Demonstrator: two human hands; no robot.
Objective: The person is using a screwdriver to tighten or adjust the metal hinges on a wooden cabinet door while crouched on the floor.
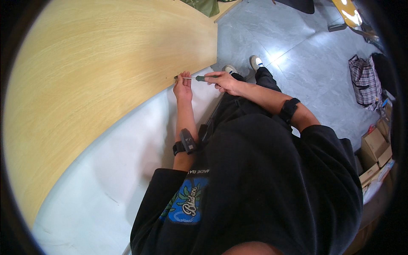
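Observation:
My right hand (pixel 225 82) is closed around the green handle of a screwdriver (pixel 200 78). Its thin metal shaft points left toward the edge of a broad light-wood panel (pixel 127 55). At the tip end, my left hand (pixel 183 88) has thumb and fingers pinched together, touching or right beside the panel's edge. A small dark thing shows at those fingertips, too small to name. Whether the tip sits in a screw cannot be made out.
A white surface (pixel 114 170) runs along the panel's curved-looking edge. Grey tiled floor (pixel 306 76) lies to the right, with a plaid bag (pixel 365 83) and cardboard boxes (pixel 374 146) at the far right. Green cloth (pixel 206 6) lies at the top. My shoes (pixel 256 63) are beyond my right hand.

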